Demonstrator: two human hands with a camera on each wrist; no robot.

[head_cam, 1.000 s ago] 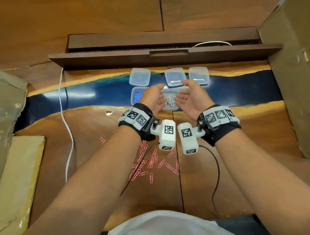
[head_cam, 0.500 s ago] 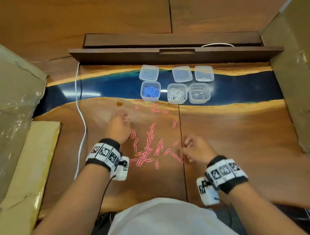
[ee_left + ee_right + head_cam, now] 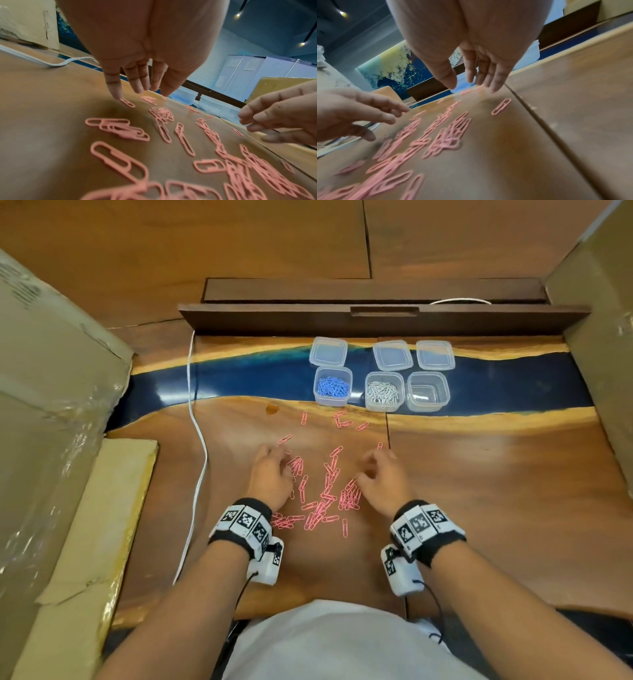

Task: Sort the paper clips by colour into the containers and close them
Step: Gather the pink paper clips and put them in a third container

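Several pink paper clips (image 3: 325,498) lie scattered on the wooden table between my hands. My left hand (image 3: 270,474) hovers at the left edge of the scatter, fingers straight and pointing down, one fingertip touching a pink clip (image 3: 127,102). My right hand (image 3: 383,477) hangs over the right edge with relaxed fingers (image 3: 488,75), holding nothing. Three clear containers stand in a row behind: one with blue clips (image 3: 332,386), one with white clips (image 3: 383,392), one empty (image 3: 427,391). Three lids (image 3: 392,355) lie behind them.
A white cable (image 3: 198,440) runs down the table's left side. Cardboard boxes (image 3: 51,405) stand at the left and at the right (image 3: 603,337). A dark wooden ledge (image 3: 376,316) borders the back. A seam (image 3: 547,125) splits the tabletop.
Both hands came back from the white-clip container to the pink scatter and moved in toward it; the right hand has gone forward and the camera view has shifted.
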